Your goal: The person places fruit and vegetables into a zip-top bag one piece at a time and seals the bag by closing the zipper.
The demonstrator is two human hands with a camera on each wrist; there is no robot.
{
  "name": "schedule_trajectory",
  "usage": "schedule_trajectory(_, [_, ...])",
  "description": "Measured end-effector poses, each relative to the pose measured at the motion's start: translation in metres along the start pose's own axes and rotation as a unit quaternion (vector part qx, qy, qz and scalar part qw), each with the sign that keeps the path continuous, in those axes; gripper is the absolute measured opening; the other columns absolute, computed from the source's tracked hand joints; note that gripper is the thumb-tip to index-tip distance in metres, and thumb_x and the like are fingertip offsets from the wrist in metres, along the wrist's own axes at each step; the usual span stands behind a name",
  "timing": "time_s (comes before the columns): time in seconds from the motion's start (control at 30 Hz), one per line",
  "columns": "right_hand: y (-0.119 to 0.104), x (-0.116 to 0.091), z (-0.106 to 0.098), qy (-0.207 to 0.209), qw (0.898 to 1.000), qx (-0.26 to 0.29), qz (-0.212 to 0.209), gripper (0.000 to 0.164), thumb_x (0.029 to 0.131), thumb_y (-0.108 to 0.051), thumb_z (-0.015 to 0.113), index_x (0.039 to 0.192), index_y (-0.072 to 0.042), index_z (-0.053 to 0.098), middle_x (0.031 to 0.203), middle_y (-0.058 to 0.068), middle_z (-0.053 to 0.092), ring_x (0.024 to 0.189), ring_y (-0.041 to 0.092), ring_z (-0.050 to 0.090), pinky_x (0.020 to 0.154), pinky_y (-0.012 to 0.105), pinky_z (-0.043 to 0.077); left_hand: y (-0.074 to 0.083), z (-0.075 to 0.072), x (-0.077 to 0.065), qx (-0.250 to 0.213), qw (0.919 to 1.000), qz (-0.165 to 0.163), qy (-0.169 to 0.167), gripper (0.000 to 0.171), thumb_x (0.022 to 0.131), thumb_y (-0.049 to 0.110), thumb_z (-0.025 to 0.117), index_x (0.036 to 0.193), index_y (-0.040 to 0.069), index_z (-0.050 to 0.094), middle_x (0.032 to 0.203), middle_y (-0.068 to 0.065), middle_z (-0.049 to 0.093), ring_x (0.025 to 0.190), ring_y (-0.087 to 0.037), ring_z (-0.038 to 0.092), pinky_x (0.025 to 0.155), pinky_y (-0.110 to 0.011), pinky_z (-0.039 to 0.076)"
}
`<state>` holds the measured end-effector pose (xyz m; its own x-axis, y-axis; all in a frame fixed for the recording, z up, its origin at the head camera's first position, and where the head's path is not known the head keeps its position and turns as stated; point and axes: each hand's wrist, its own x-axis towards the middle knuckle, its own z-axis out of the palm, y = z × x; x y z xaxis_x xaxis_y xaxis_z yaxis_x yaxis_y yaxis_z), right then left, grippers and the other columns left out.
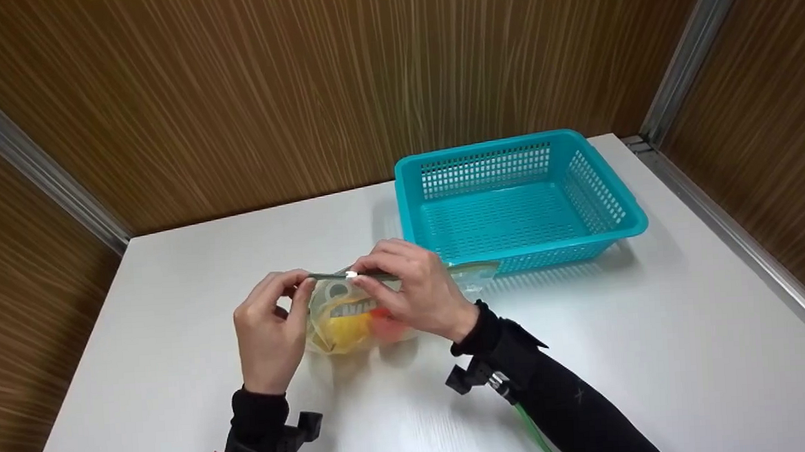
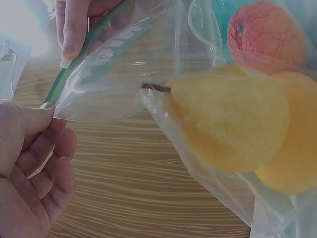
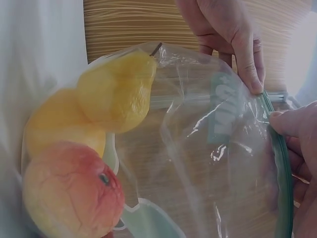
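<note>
A clear zip bag (image 3: 193, 134) with a green zip strip (image 3: 280, 168) hangs between the two hands above the table. Its top corner is pinched between thumb and forefinger of my left hand (image 1: 270, 329). Just beside that, my right hand (image 1: 416, 287) pinches the small white slider (image 1: 351, 275) on the strip. Inside the bag, in the left wrist view, are a yellow pear (image 2: 228, 119) with a dark stem, a round orange-yellow fruit (image 2: 297, 129) partly behind it, and a wrinkled reddish fruit (image 2: 267, 37). The right fingers partly hide the strip in the head view.
A turquoise plastic basket (image 1: 524, 255) with perforated sides stands at the back right of the white table (image 1: 193, 299), just behind the bag. Wood-grain panels (image 1: 265, 95) enclose the table at the back and both sides. A green cable (image 1: 537, 436) runs along the right forearm.
</note>
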<state>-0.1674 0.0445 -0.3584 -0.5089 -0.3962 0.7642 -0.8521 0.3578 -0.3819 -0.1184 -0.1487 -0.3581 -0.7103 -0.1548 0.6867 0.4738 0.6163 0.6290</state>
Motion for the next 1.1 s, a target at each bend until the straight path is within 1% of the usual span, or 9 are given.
schedule_trajectory(0.1, [0.001, 0.0, 0.0, -0.004, 1.0, -0.009, 0.003, 0.014, 0.088, -0.025, 0.067, 0.093, -0.013, 0.071, 0.08, -0.003, 0.067, 0.074, 0.008, 0.059, 0.066, 0.018, 0.048, -0.002, -0.001, 0.001, 0.006, 0.9998, -0.018, 0.008, 0.005, 0.083, 0.008, 0.071, 0.088, 0.007, 0.072, 0.076, -0.005, 0.068, 0.071, -0.002, 0.054, 0.05, -0.014, 0.038])
schedule_trajectory(0.2, [0.001, 0.0, 0.0, -0.008, 1.0, -0.014, 0.004, 0.015, 0.089, -0.026, 0.066, 0.093, -0.013, 0.071, 0.08, -0.003, 0.067, 0.074, 0.01, 0.06, 0.066, 0.017, 0.047, -0.002, -0.002, 0.002, 0.011, 0.9994, -0.03, 0.016, 0.005, 0.082, 0.004, 0.07, 0.087, 0.002, 0.071, 0.076, -0.009, 0.068, 0.07, -0.003, 0.054, 0.051, -0.014, 0.037])
schedule_trajectory(0.4, [0.002, -0.001, -0.002, -0.015, 1.0, -0.012, 0.009, 0.014, 0.086, -0.022, 0.069, 0.094, -0.011, 0.071, 0.081, -0.001, 0.067, 0.074, 0.02, 0.063, 0.066, 0.019, 0.049, 0.013, -0.01, 0.007, 0.01, 0.9987, -0.04, 0.029, 0.006, 0.082, -0.001, 0.069, 0.086, -0.004, 0.07, 0.075, -0.015, 0.067, 0.069, -0.007, 0.055, 0.052, -0.012, 0.037])
schedule_trajectory(0.5, [0.003, -0.001, -0.003, -0.016, 1.0, -0.016, 0.014, 0.014, 0.087, -0.023, 0.068, 0.094, -0.011, 0.071, 0.081, -0.001, 0.067, 0.075, 0.019, 0.063, 0.067, 0.019, 0.049, 0.02, -0.015, 0.009, 0.011, 0.9985, -0.041, 0.033, 0.006, 0.082, 0.0, 0.069, 0.087, -0.004, 0.07, 0.075, -0.015, 0.067, 0.07, -0.005, 0.055, 0.052, -0.012, 0.038])
schedule_trajectory(0.6, [0.003, -0.001, -0.005, -0.02, 0.999, -0.019, 0.018, 0.016, 0.088, -0.026, 0.066, 0.095, -0.012, 0.071, 0.083, -0.002, 0.068, 0.077, 0.017, 0.063, 0.068, 0.019, 0.049, 0.021, -0.017, 0.009, 0.012, 0.9983, -0.044, 0.036, 0.006, 0.082, 0.001, 0.069, 0.087, -0.003, 0.07, 0.075, -0.015, 0.067, 0.07, -0.002, 0.054, 0.053, -0.012, 0.038])
schedule_trajectory(0.7, [0.003, -0.001, -0.006, -0.023, 0.999, -0.022, 0.021, 0.018, 0.089, -0.028, 0.064, 0.095, -0.012, 0.071, 0.083, -0.002, 0.068, 0.078, 0.015, 0.063, 0.069, 0.018, 0.049, 0.017, -0.018, 0.009, 0.013, 0.9981, -0.049, 0.037, 0.007, 0.083, 0.001, 0.068, 0.088, -0.003, 0.07, 0.076, -0.016, 0.068, 0.071, -0.001, 0.055, 0.054, -0.012, 0.038])
schedule_trajectory(0.8, [0.004, -0.001, -0.007, -0.022, 0.999, -0.025, 0.019, 0.017, 0.089, -0.028, 0.065, 0.095, -0.013, 0.071, 0.082, -0.002, 0.067, 0.077, 0.015, 0.062, 0.068, 0.019, 0.048, 0.006, -0.017, 0.008, 0.018, 0.9975, -0.056, 0.04, 0.007, 0.084, 0.002, 0.068, 0.089, -0.003, 0.07, 0.077, -0.016, 0.068, 0.072, 0.001, 0.054, 0.054, -0.012, 0.038])
schedule_trajectory(0.97, [0.005, -0.001, -0.008, -0.018, 0.999, -0.028, 0.018, 0.013, 0.086, -0.023, 0.069, 0.094, -0.013, 0.071, 0.081, -0.002, 0.067, 0.076, 0.017, 0.063, 0.068, 0.02, 0.048, -0.014, -0.016, 0.007, 0.023, 0.9963, -0.069, 0.045, 0.009, 0.084, 0.01, 0.069, 0.09, 0.003, 0.071, 0.078, -0.01, 0.069, 0.072, 0.006, 0.052, 0.055, -0.01, 0.038])
schedule_trajectory(1.1, [0.006, -0.001, -0.01, -0.021, 0.999, -0.034, 0.025, 0.014, 0.085, -0.022, 0.071, 0.095, -0.013, 0.071, 0.083, -0.002, 0.068, 0.077, 0.018, 0.063, 0.07, 0.021, 0.049, -0.02, -0.019, 0.007, 0.012, 0.9965, -0.068, 0.045, 0.01, 0.084, 0.015, 0.071, 0.091, 0.007, 0.073, 0.079, -0.007, 0.07, 0.072, 0.005, 0.053, 0.055, -0.008, 0.037])
